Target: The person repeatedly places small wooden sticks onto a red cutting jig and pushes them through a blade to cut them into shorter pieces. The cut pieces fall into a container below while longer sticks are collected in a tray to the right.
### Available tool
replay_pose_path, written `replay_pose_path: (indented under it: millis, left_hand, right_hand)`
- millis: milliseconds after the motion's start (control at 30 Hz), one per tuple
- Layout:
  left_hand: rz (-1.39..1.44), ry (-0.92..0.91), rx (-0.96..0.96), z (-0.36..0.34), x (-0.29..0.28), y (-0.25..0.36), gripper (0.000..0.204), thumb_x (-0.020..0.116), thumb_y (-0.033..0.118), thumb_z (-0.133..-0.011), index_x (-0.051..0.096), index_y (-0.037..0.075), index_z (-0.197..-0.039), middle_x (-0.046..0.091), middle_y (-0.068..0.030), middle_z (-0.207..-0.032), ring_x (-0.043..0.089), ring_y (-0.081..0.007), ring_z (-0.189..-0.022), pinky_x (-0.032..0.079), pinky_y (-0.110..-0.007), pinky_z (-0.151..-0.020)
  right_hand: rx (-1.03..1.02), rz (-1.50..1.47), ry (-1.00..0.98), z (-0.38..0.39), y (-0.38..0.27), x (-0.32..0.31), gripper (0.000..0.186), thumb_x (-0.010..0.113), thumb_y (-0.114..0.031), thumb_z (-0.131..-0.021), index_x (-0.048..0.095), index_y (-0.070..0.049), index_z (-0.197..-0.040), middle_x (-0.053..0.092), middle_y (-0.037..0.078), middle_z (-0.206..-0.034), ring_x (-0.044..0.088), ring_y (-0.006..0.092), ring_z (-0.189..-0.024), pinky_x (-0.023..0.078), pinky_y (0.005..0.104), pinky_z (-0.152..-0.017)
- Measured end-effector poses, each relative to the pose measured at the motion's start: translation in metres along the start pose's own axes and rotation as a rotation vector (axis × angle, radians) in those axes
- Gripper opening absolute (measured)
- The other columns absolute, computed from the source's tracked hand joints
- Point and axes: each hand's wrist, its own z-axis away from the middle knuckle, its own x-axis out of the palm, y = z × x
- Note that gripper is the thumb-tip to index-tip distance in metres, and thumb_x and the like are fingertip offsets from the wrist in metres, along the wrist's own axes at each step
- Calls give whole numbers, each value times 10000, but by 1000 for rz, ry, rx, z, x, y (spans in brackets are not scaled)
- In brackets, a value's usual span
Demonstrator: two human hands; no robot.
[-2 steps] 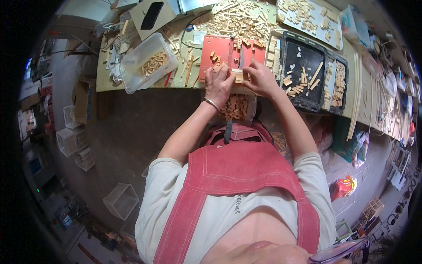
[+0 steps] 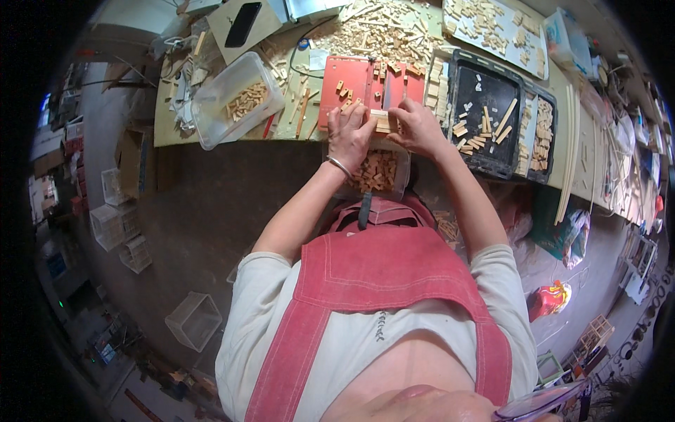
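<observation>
Between my hands, at the near edge of a red board (image 2: 344, 74), lies a short pale wooden strip (image 2: 382, 121). My left hand (image 2: 349, 136) is curled on the board's near left, its thumb and fingertips closed against the strip's left end. At the right end, the thumb and bent fingers of my right hand (image 2: 420, 128) pinch the strip; the fingers partly hide that end. Small wooden blocks (image 2: 344, 91) lie on the board beyond my left hand, with several more along its far right part. Below my hands, a clear bin (image 2: 403, 171) holds many wooden blocks.
To the left stands a clear plastic tub (image 2: 211, 121) with wooden pieces. A black tray (image 2: 492, 65) with sticks and blocks sits on the right. Piled wood pieces (image 2: 387, 32) cover the table's back; a phone (image 2: 243, 25) rests on a panel at far left.
My right thumb and fingers have shifted slightly at the strip, and a little more of its right part shows. My left hand stays in place.
</observation>
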Motion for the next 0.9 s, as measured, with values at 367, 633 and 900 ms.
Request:
replay_pose_path:
  millis: [367,633,900]
  left_hand:
    - [137,-70,-43,-11,-6,-9,569,845,187,-811,697,169,-1360,533,-115,-1479,501,-336,-1395,309,-568,-1201]
    - [109,-207,-69,-28,-10,-14,519,887,235,-748,708,181,-1232,549,-92,-1386,509,-327,-1366,302,-564,-1208]
    - [115,-234,-64,-32,-14,-14,518,893,244,-732,706,182,-1211,553,-83,-1360,510,-310,-1361,295,-550,-1208]
  right_hand:
    - [46,-107,74,3,-7,21,288,762,-96,-871,692,-50,-1147,635,171,-1072,669,396,-1017,565,494,-888]
    - [79,-31,150,3,-10,37,429,832,-121,-831,674,-33,-1220,630,168,-1138,648,394,-1097,553,493,-943]
    - [158,-15,113,20,-13,22,485,851,-124,-838,653,-41,-1273,629,169,-1186,628,385,-1145,536,472,-982]
